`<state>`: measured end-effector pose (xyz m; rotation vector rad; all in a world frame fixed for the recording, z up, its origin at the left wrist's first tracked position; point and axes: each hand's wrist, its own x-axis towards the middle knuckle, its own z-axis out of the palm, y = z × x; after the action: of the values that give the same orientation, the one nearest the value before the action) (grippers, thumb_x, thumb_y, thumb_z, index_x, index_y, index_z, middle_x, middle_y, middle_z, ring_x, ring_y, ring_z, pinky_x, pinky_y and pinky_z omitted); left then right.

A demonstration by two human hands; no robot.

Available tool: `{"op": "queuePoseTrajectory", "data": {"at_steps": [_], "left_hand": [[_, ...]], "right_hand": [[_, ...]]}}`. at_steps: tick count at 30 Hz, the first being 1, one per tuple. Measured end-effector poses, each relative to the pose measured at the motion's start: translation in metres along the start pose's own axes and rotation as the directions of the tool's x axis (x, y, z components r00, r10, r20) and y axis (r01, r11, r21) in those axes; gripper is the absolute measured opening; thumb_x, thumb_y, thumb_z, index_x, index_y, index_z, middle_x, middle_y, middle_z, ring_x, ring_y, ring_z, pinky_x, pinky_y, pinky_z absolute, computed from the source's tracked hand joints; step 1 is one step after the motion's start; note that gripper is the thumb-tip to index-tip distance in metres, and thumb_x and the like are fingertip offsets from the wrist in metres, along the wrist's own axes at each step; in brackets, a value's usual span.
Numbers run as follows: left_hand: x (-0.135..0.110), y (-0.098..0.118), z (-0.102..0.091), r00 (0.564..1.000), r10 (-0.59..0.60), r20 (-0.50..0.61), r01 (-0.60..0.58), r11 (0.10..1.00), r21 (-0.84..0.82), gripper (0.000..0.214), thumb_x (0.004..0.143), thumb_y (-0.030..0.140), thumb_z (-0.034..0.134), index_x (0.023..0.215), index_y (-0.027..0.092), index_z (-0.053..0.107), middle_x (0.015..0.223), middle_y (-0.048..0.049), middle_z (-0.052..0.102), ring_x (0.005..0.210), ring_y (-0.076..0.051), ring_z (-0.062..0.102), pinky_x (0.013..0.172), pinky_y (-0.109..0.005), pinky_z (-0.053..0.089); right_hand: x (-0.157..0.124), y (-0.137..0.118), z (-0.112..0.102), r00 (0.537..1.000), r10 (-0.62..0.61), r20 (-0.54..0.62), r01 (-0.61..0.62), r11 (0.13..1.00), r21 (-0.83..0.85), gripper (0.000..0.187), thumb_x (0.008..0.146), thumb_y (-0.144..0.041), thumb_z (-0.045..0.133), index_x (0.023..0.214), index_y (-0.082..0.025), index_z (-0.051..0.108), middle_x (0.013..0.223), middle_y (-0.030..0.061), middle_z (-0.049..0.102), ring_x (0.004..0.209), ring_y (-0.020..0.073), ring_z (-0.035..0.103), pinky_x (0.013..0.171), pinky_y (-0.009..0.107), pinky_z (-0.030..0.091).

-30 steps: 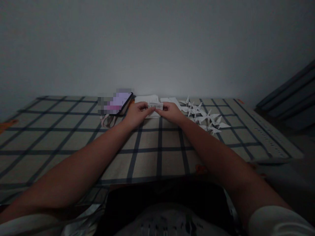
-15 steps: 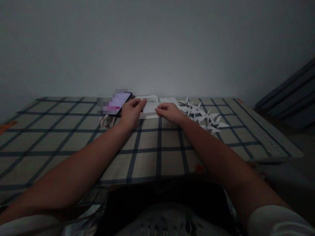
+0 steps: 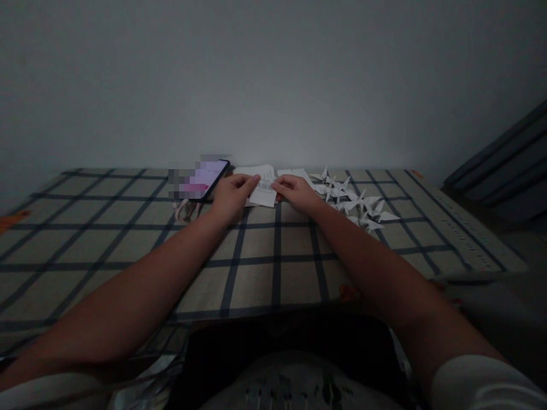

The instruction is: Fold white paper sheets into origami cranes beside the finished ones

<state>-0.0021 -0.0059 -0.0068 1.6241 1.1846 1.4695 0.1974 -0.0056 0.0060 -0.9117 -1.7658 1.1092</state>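
Shifted nearer since the earlier frame, the white rectangular printed paper [image 3: 264,196] is pinched between left hand [image 3: 231,197] and right hand [image 3: 296,193].

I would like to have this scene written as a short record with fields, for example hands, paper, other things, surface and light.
left hand: thumb over the small printed paper
right hand: fingertips at the paper's right edge; firm pinch unclear
paper print: present, too small to read
phone: left of the left hand, screen lit, picture partly pixelated
folded paper figures: white, pointed, grouped to the right of the right hand
surface: checked tablecloth
background: plain wall
light: dim
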Motion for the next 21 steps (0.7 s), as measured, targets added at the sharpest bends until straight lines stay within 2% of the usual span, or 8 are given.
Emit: {"op": "queuePoseTrajectory", "data": {"at_steps": [4, 7, 12, 16, 19, 21], "left_hand": [[-0.0050, 0.0056, 0.0037, 0.993, -0.058, 0.103, 0.064, 0.996, -0.054, 0.047, 0.074, 0.061, 0.076, 0.078, 0.015, 0.073, 0.071, -0.0040, 0.069, 0.064, -0.016, 0.060, 0.059, -0.027, 0.047], [-0.0056, 0.0046, 0.0035, 0.984, -0.071, 0.165, 0.079, 0.996, -0.044, 0.046, 0.072, 0.060, 0.079, 0.072, 0.015, 0.070, 0.069, -0.0030, 0.067, 0.063, -0.015, 0.059, 0.058, -0.026, 0.046], [-0.0032, 0.0025, -0.0005, 0.982, 0.023, 0.185, -0.033, 0.998, 0.051, 0.043, 0.075, 0.058, 0.076, 0.070, 0.015, 0.072, 0.065, -0.0022, 0.065, 0.061, -0.014, 0.056, 0.057, -0.026, 0.041], [-0.0035, 0.0063, -0.0017, 0.975, 0.065, 0.211, -0.090, 0.989, 0.113, 0.043, 0.080, 0.058, 0.071, 0.074, 0.016, 0.073, 0.066, -0.0022, 0.065, 0.062, -0.015, 0.055, 0.059, -0.026, 0.039], [-0.0040, 0.0075, -0.0020, 0.963, 0.110, 0.247, -0.155, 0.973, 0.170, 0.042, 0.082, 0.058, 0.067, 0.078, 0.016, 0.074, 0.071, -0.0028, 0.068, 0.066, -0.016, 0.056, 0.061, -0.026, 0.040], [-0.0044, 0.0068, -0.0019, 0.951, 0.119, 0.287, -0.183, 0.961, 0.207, 0.043, 0.083, 0.059, 0.065, 0.080, 0.017, 0.075, 0.072, -0.0032, 0.068, 0.068, -0.016, 0.057, 0.062, -0.026, 0.041]], "right_hand": [[0.0002, -0.0018, -0.0021, 0.996, 0.005, -0.091, -0.009, 0.999, -0.040, 0.021, 0.088, -0.031, 0.066, 0.074, -0.018, 0.058, 0.068, -0.0009, 0.062, 0.067, 0.0115, 0.060, 0.069, 0.025, 0.051], [-0.0004, -0.0033, -0.0026, 0.993, 0.018, -0.116, -0.021, 0.999, -0.031, 0.022, 0.089, -0.030, 0.066, 0.072, -0.019, 0.056, 0.067, -0.0018, 0.061, 0.067, 0.0109, 0.060, 0.069, 0.024, 0.051], [-0.0003, -0.0045, -0.0017, 0.996, 0.060, -0.070, -0.058, 0.998, 0.031, 0.027, 0.092, -0.037, 0.064, 0.074, -0.018, 0.057, 0.065, -0.0014, 0.062, 0.063, 0.0109, 0.059, 0.066, 0.025, 0.050], [0.0014, -0.0011, -0.0036, 0.997, 0.057, -0.053, -0.054, 0.997, 0.052, 0.025, 0.089, -0.034, 0.067, 0.072, -0.018, 0.058, 0.066, -0.0015, 0.062, 0.063, 0.0104, 0.058, 0.065, 0.024, 0.050], [0.0019, 0.0029, -0.0042, 0.998, 0.054, -0.034, -0.050, 0.991, 0.126, 0.016, 0.084, -0.032, 0.070, 0.082, -0.017, 0.064, 0.075, -0.0003, 0.067, 0.067, 0.0109, 0.061, 0.066, 0.024, 0.052], [0.0017, 0.0044, -0.0035, 0.999, 0.046, -0.002, -0.046, 0.991, 0.129, 0.019, 0.082, -0.034, 0.071, 0.087, -0.016, 0.067, 0.080, 0.0010, 0.069, 0.072, 0.0121, 0.063, 0.067, 0.025, 0.053]]}}
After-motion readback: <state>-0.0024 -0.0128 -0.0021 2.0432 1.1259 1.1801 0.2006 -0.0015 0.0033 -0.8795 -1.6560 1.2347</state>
